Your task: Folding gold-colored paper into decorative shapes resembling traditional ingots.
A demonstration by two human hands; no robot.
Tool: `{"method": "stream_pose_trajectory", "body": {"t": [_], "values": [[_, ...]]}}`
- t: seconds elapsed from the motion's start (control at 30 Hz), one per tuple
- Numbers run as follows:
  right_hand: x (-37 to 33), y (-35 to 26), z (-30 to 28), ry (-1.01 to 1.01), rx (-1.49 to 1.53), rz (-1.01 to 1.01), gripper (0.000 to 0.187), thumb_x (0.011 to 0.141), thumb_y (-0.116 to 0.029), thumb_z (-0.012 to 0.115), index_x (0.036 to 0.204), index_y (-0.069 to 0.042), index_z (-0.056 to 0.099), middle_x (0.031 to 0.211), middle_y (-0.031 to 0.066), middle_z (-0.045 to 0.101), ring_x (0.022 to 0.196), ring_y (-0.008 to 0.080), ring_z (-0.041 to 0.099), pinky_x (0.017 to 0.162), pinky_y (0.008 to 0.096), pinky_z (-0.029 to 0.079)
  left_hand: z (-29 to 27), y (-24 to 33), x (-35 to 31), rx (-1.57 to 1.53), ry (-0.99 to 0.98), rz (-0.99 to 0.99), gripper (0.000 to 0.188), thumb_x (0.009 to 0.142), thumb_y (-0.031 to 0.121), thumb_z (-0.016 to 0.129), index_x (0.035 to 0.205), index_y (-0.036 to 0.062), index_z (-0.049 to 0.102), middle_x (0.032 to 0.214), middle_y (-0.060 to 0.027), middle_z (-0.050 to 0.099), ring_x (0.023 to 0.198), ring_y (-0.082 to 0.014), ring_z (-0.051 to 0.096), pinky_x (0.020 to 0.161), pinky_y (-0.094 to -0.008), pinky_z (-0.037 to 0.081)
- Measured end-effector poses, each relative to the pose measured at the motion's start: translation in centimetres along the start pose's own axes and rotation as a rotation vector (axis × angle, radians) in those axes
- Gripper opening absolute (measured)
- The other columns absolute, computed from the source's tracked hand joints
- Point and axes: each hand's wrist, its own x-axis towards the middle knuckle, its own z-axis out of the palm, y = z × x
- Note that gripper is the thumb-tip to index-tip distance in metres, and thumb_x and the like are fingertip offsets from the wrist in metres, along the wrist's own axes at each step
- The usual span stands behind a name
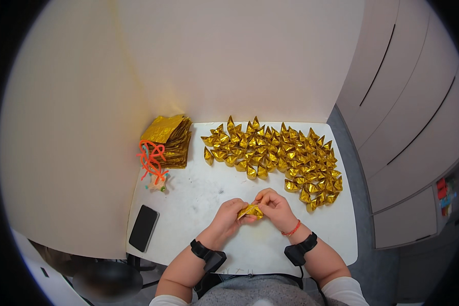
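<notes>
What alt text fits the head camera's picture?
A person's left hand and right hand hold a small gold foil piece between their fingers over a white table. Beyond are dozens of pointed gold folded shapes; to the left, a stack of gold sheets, a tangled orange strand and a dark phone.

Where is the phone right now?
In the head view, the phone lies on the table near its left edge, left of the left hand and below the gold stack.

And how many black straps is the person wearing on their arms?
2. The left strap is around the left forearm, and the right strap is around the right forearm. No others seem hidden.
</notes>
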Motion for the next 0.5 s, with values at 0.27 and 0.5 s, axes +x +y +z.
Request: {"method": "stream_pose_trajectory", "body": {"t": [0.27, 0.5], "values": [[0.0, 0.2, -0.2, 0.006, -0.052, 0.04, 0.012, 0.091, 0.007, 0.06, 0.083, -0.002, 0.056, 0.113, 0.0082, 0.056, 0.103, 0.0167, 0.062, 0.093, 0.0298, 0.052, 0.1, -0.2, 0.1, -0.008, -0.029, 0.019, 0.013, 0.099, 0.005, 0.053, 0.088, -0.0016, 0.055, 0.094, -0.0206, 0.068, 0.075, -0.029, 0.073, 0.065, -0.0356, 0.066], [0.1, 0.4, -0.2, 0.019, -0.062, 0.022, 0.013, 0.091, 0.007, 0.062, 0.083, -0.001, 0.056, 0.112, 0.0077, 0.056, 0.102, 0.0158, 0.061, 0.093, 0.0285, 0.051, -0.5, -1.0, 0.7, -0.01, -0.098, 0.093, 0.014, 0.1, 0.006, 0.053, 0.088, 0.0005, 0.057, 0.094, -0.0202, 0.069, 0.075, -0.0308, 0.074, 0.067, -0.0364, 0.065]]}}
